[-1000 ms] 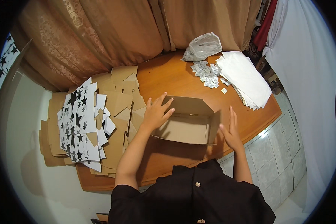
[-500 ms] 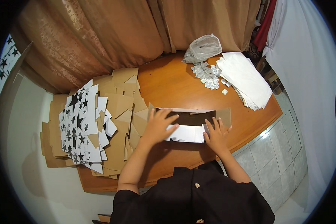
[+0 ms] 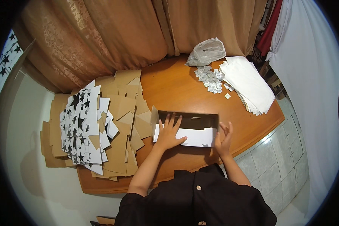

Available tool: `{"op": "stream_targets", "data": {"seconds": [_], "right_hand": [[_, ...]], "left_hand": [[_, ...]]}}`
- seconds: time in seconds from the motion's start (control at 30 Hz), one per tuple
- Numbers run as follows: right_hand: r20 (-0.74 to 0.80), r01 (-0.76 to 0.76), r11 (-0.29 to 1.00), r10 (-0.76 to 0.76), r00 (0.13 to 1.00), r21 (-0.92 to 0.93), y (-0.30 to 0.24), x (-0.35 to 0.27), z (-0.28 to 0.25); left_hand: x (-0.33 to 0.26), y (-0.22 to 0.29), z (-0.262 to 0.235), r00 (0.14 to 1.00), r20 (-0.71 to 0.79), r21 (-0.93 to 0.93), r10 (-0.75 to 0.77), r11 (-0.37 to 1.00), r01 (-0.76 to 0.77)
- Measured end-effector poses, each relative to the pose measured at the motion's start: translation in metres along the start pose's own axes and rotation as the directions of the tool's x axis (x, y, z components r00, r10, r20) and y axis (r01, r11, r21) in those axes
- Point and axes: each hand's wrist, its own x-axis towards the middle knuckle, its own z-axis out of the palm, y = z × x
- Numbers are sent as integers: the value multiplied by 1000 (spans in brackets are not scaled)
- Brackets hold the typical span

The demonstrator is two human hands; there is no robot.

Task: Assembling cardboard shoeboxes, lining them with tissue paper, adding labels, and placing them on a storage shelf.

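A cardboard box (image 3: 196,138) stands on the table in front of me, its top uncovered. Its near wall is white with a bit of black star print, and the inside looks dark. At its left end a brown flap (image 3: 154,116) sticks up. My left hand (image 3: 170,132) lies over the near wall, fingers spread and reaching into the box, thumb along the white panel. Against the right end of the box is my right hand (image 3: 223,140), its fingers raised and apart; the flap there is mostly hidden by it.
Flat brown cardboard blanks (image 3: 120,107) and star-printed white pieces (image 3: 79,126) pile up at the left. Toward the back right lie small silvery packets (image 3: 211,79), a translucent plastic bag (image 3: 211,52) and a stack of white sheets (image 3: 248,83). A brown curtain (image 3: 101,34) hangs behind the table.
The right-end flap, spread outward before, now stands up against my right hand. My left hand has moved right from the left end onto the near wall.
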Motion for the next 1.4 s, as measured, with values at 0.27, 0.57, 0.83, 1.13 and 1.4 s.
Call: {"op": "stream_targets", "data": {"seconds": [0.27, 0.57, 0.83, 1.13, 1.4], "right_hand": [[370, 234, 862, -58, 927, -450, -19, 0, 12], [451, 211, 779, 102, 887, -591, -35, 6, 22], [220, 95, 783, 55, 974, -615, -21, 39, 19], [226, 13, 654, 242, 944, -756, -16, 38, 36], [148, -62, 854, 160, 976, -517, 3, 36, 32]], "left_hand": [[19, 6, 11, 993, -83, -59, -89, 995, 84], [-9, 5, 11, 976, -217, 64, 2, 998, 12], [-47, -20, -1, 473, -815, -376, -333, 927, 6], [-51, -18, 10, 974, -154, -79, -167, 985, 156], [-35, -5, 23, 944, -213, 90, -252, 957, 276]]}}
